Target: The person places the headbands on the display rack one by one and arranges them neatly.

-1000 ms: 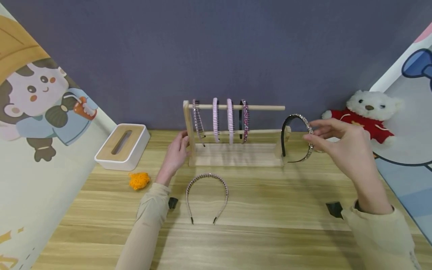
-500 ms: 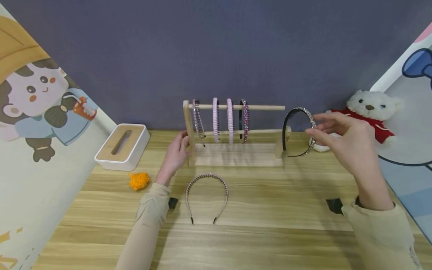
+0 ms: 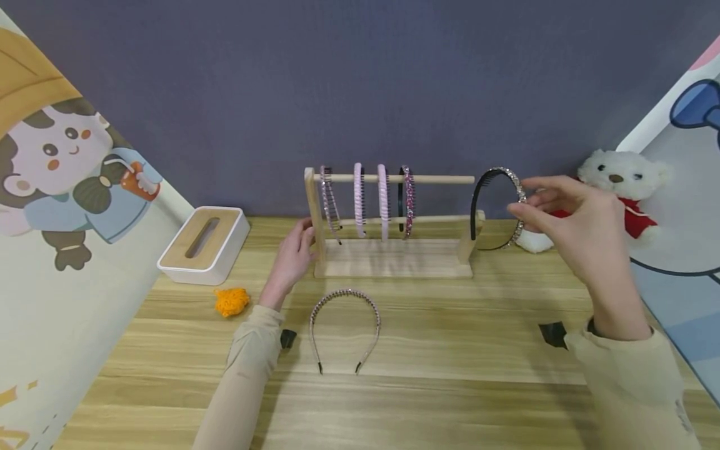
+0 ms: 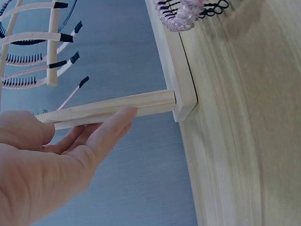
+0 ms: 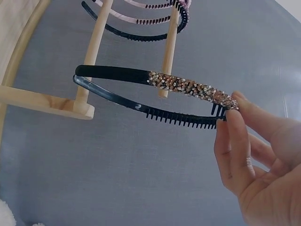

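My right hand (image 3: 585, 215) pinches a black headband with a glittery stone-covered top (image 5: 188, 88) between thumb and fingers. The headband hangs at the right end of the wooden headband stand (image 3: 394, 259), near the free tip of its upper bar (image 3: 450, 179); in the right wrist view it is apart from that tip. My left hand (image 3: 292, 253) holds the stand's left upright (image 4: 155, 100), thumb on one side and fingers on the other. Several headbands, among them a pale pink one (image 3: 384, 200) and a magenta glitter one (image 3: 410, 200), hang on the upper bar.
A thin beaded headband (image 3: 349, 291) lies on the wooden table (image 3: 450, 400) before the stand. Left are a tissue box (image 3: 225, 259) and an orange bundle (image 3: 232, 302). A white teddy bear (image 3: 615, 169) sits behind my right hand. Small black pieces (image 3: 554, 335) lie near the sleeves.
My right hand has raised the black headband, bringing its top above the upper bar's level. My left hand has stayed on the upright, and the stand has not moved.
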`<state>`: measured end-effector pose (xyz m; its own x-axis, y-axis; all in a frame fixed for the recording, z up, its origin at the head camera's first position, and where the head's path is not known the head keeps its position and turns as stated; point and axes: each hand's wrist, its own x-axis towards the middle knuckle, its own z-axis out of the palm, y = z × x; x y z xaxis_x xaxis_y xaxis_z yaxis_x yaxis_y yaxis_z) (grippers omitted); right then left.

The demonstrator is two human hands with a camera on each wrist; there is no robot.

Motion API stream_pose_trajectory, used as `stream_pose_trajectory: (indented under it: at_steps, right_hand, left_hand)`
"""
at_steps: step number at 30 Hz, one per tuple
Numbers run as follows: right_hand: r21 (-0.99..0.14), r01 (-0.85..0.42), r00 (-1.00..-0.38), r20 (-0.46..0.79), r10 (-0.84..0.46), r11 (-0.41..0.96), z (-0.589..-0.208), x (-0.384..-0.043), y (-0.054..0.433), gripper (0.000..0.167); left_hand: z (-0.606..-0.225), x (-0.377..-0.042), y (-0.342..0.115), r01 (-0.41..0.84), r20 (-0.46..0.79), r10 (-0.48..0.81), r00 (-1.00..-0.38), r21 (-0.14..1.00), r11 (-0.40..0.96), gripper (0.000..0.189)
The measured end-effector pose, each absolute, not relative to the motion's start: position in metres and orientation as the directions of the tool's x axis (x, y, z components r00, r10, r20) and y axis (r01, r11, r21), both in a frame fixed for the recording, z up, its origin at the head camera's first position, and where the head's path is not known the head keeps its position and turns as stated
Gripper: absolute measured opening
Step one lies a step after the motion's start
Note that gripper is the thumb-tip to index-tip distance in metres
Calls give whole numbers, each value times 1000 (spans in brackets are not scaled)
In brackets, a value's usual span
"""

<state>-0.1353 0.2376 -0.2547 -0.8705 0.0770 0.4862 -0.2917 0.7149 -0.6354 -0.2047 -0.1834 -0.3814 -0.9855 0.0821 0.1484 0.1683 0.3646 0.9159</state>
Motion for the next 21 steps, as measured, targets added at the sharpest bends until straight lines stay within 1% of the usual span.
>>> stream_pose_trajectory:
  at_steps: [12,21]
  right_hand:
    - [-654,-316,-863,500,78,688,-250,-143,230,41]
    - [-683,-328,-870,487,73,652,-247,-152,221,42]
  left_hand:
    - [-383,-206,-184,171,152,79,-985,910,378,45]
    - [-383,-206,-183,171,154,75,-985,912,373,45]
